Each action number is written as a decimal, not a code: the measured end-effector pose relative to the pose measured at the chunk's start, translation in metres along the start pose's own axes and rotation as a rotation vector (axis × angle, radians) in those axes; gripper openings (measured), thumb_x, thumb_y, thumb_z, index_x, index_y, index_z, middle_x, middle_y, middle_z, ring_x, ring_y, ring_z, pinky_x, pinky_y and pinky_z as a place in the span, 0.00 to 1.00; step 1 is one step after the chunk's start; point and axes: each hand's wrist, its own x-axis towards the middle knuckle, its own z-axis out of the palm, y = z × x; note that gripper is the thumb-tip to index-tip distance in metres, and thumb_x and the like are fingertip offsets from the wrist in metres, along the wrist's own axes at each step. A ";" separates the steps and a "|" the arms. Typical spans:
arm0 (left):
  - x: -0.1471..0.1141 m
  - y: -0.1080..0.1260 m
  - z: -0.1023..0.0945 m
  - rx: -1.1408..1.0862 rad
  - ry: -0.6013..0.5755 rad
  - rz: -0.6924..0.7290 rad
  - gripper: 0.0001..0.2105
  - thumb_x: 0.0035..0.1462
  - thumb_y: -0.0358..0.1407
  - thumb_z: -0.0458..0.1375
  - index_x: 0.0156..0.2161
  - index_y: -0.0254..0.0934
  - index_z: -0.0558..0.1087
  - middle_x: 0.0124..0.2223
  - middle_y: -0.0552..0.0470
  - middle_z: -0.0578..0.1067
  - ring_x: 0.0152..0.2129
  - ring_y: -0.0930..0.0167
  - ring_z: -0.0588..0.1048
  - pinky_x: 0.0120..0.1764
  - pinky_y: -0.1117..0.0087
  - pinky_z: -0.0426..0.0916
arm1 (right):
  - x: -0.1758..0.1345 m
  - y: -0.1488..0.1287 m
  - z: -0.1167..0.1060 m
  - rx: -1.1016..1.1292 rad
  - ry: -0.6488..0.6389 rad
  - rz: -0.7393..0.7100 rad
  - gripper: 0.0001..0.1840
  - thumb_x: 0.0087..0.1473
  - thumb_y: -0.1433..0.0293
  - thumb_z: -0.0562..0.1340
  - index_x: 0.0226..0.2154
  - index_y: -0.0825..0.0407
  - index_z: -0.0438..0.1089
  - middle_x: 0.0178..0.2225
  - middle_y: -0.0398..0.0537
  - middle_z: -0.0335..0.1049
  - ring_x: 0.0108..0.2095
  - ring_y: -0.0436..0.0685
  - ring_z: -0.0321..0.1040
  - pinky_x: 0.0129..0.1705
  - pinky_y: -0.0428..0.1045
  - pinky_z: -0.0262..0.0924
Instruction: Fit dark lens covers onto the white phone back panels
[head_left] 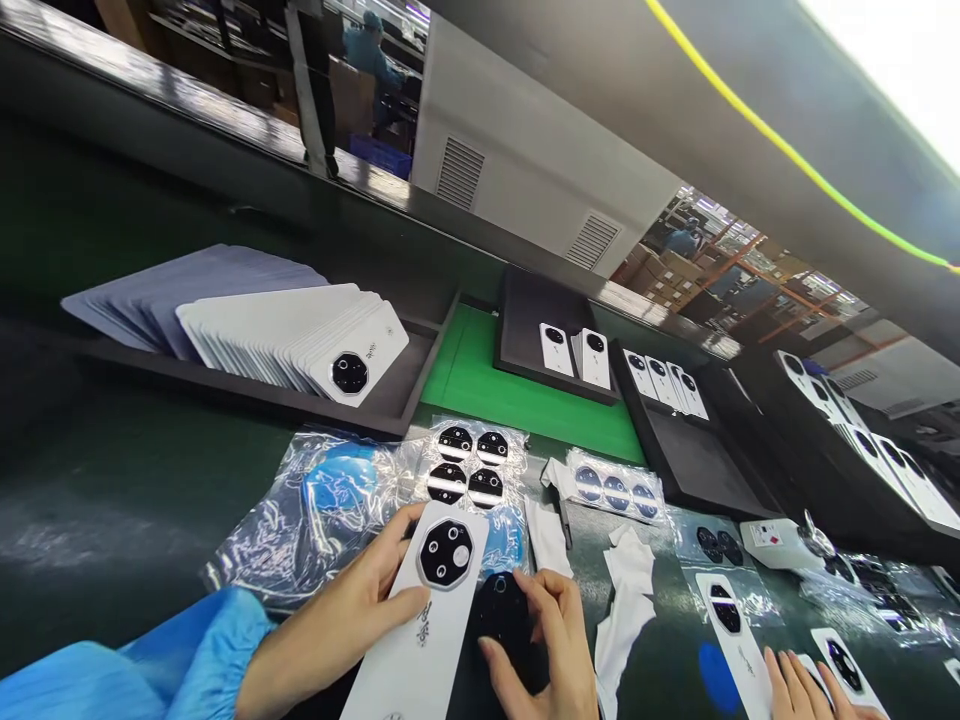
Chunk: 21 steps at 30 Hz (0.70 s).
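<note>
at the left, white and grey phone backs (277, 335) are fanning across a dark tray (225, 388), and a crinkled plastic bag (262, 540) is lying nearer on the worktop (142, 500). the left hand (360, 615) is gripping a white phone back (409, 655) at its edges. just beside it, the right hand (559, 640) is holding a dark camera cover (501, 612) between thumb and fingers. white paper (626, 605) is lying farther right, and a co-worker's hand (799, 685) is resting near another phone back (739, 645).
</note>
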 end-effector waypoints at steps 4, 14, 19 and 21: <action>0.002 -0.004 -0.002 0.008 0.002 0.000 0.45 0.49 0.45 0.64 0.64 0.45 0.42 0.53 0.45 0.72 0.39 0.63 0.76 0.38 0.68 0.69 | 0.000 0.000 0.000 -0.017 0.002 0.000 0.22 0.53 0.69 0.60 0.52 0.45 0.63 0.39 0.51 0.62 0.36 0.60 0.67 0.33 0.52 0.69; 0.004 -0.009 -0.005 0.031 0.007 0.020 0.43 0.50 0.42 0.62 0.64 0.45 0.41 0.49 0.50 0.74 0.36 0.65 0.76 0.36 0.71 0.68 | 0.000 -0.006 0.001 0.008 0.018 0.054 0.19 0.60 0.52 0.54 0.48 0.45 0.61 0.37 0.49 0.62 0.35 0.58 0.66 0.34 0.50 0.67; 0.003 -0.009 -0.005 0.027 -0.003 0.014 0.43 0.51 0.42 0.62 0.64 0.46 0.39 0.49 0.49 0.74 0.34 0.66 0.75 0.35 0.71 0.68 | 0.001 -0.010 -0.001 0.005 -0.002 0.067 0.17 0.61 0.55 0.54 0.49 0.46 0.60 0.37 0.49 0.62 0.33 0.57 0.63 0.33 0.50 0.65; 0.004 -0.009 -0.005 0.026 -0.001 0.016 0.43 0.51 0.42 0.63 0.64 0.46 0.40 0.49 0.50 0.74 0.34 0.66 0.75 0.34 0.71 0.68 | 0.002 -0.010 -0.004 0.010 -0.016 0.062 0.17 0.61 0.58 0.55 0.50 0.46 0.60 0.37 0.49 0.62 0.32 0.57 0.63 0.32 0.50 0.65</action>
